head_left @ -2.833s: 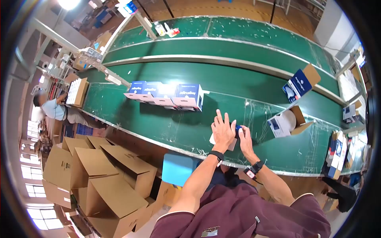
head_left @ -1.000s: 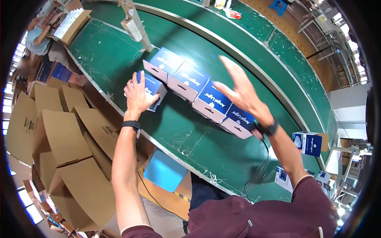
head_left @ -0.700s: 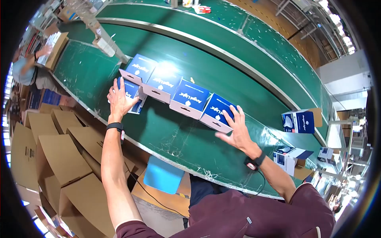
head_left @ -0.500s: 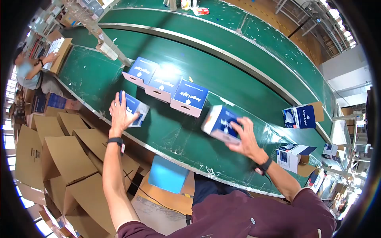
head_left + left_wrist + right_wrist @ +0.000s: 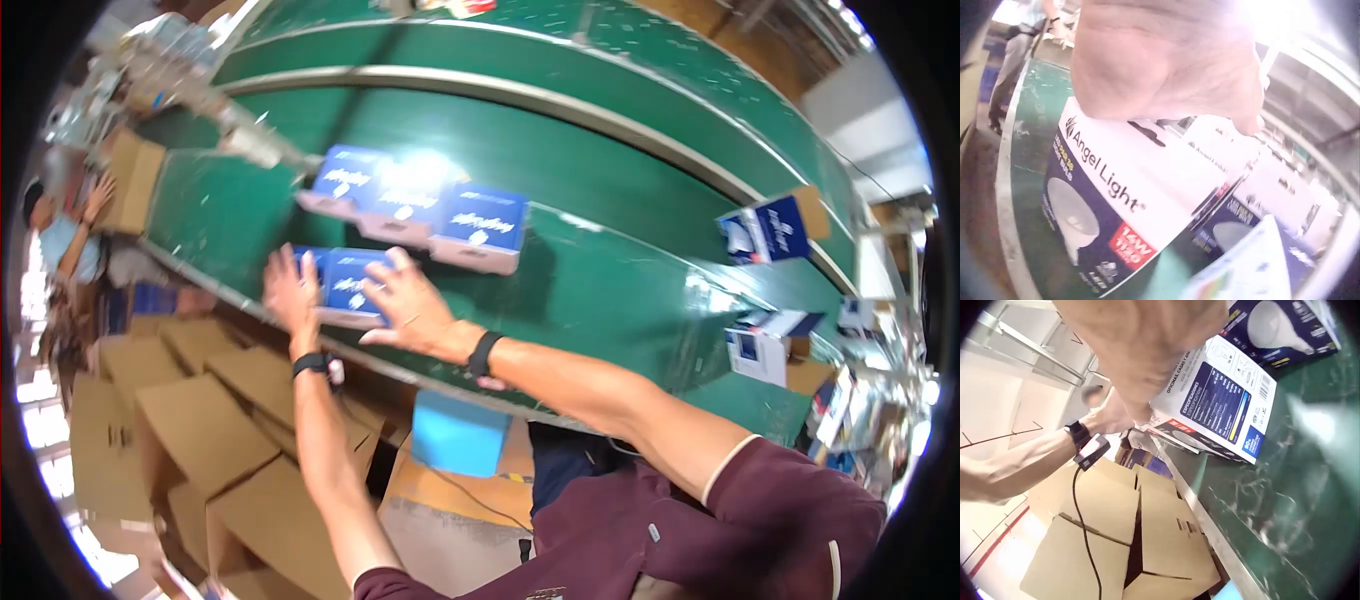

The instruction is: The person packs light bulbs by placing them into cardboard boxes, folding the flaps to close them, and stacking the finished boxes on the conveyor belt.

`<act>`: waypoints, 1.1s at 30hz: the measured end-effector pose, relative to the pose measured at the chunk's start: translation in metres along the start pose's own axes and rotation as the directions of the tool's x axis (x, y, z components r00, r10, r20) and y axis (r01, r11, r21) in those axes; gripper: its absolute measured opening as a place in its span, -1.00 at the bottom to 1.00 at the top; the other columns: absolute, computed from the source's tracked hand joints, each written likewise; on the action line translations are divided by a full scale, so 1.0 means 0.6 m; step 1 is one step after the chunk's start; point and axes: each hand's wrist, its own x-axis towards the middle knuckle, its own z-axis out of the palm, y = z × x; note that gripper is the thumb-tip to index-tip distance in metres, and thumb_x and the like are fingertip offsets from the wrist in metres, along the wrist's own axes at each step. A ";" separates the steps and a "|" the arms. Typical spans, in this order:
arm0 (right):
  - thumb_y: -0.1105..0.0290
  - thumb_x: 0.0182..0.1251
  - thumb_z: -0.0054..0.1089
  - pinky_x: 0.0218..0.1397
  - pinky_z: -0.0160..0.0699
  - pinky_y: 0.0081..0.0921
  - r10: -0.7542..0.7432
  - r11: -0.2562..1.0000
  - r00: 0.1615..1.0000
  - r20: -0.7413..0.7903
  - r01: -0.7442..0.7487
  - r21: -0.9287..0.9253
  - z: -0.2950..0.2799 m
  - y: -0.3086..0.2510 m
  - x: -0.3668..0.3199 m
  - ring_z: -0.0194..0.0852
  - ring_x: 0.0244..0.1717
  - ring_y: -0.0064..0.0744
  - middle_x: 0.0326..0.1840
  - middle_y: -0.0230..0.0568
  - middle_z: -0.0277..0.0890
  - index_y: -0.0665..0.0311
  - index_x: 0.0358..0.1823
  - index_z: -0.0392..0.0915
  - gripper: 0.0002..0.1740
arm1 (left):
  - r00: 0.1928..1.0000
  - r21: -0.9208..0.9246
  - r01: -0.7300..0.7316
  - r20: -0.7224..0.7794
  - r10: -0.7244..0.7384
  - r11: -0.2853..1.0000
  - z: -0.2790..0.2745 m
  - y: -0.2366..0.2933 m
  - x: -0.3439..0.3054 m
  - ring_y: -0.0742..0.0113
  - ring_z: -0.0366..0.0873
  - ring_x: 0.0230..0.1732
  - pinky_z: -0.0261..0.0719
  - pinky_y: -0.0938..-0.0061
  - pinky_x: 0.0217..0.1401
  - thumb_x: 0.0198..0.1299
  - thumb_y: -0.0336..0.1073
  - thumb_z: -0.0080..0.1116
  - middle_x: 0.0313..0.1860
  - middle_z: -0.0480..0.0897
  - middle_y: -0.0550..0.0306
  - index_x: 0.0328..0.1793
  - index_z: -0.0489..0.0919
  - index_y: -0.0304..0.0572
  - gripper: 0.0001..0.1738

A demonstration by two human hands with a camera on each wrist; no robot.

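Note:
Two blue-and-white light bulb boxes stand side by side near the front edge of the green bench (image 5: 620,330). My left hand (image 5: 292,295) lies along the left end of the left light bulb box (image 5: 1122,181), fingers straight and spread. In the left wrist view its palm covers that box's upper corner. My right hand (image 5: 420,310) grips the right light bulb box (image 5: 348,280), fingers over its top and thumb low at the front. A printed specification panel faces the right wrist camera. Just behind, three matching light bulb boxes (image 5: 480,225) form a slanted row.
An open blue carton (image 5: 770,235) and an open white box (image 5: 760,355) stand at the right of the bench. Brown cartons (image 5: 200,420) fill the floor at left, beside a blue stool (image 5: 460,430). Another person (image 5: 70,235) works at the far left.
My right hand has taken the rightmost light bulb box from the back row and carried it left, against the box at my left hand. Three boxes stay in that row.

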 end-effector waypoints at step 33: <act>0.56 0.13 0.29 0.58 0.40 -0.13 -0.069 0.733 0.998 0.011 0.058 -0.677 -0.767 0.040 -0.590 0.34 0.54 0.03 0.35 -0.07 0.58 0.23 0.06 0.71 -0.59 | 0.243 -0.875 -0.449 0.075 0.967 0.181 -0.557 0.702 -0.341 -0.23 0.08 0.73 0.11 -0.05 0.75 -0.10 0.13 0.70 0.82 0.01 -0.19 0.76 0.24 -0.11 0.31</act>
